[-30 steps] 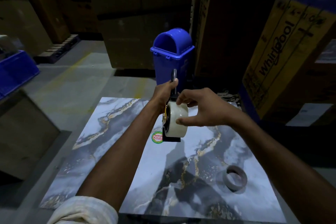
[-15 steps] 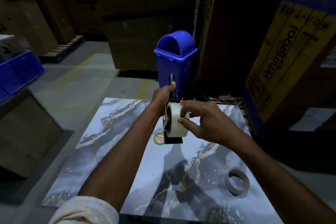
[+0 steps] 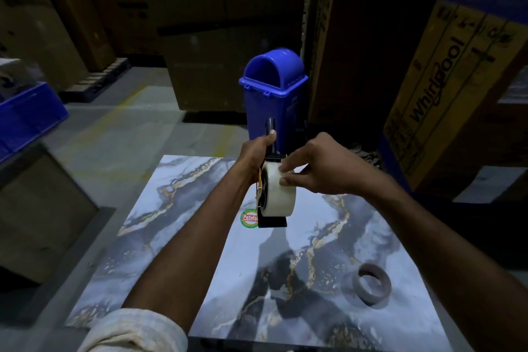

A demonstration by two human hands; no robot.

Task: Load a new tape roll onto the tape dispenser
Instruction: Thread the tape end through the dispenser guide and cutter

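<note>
A black tape dispenser (image 3: 272,221) is held upright above the marble table (image 3: 177,237), its handle wrapped by my left hand (image 3: 257,156). A whitish tape roll (image 3: 278,197) sits on the dispenser's hub. The thumb and fingers of my right hand (image 3: 317,168) pinch the upper right rim of that roll. An empty brown cardboard core (image 3: 371,284) lies flat on the table at the near right.
A blue swing-lid bin (image 3: 274,88) stands just beyond the table. Large cardboard boxes (image 3: 445,71) fill the right and back. A blue crate (image 3: 25,117) sits at the far left, a brown box (image 3: 43,208) left of the table.
My right hand's fingers have shifted on the roll's top edge; the dispenser and roll stay in about the same place while the camera view drifts slightly.
</note>
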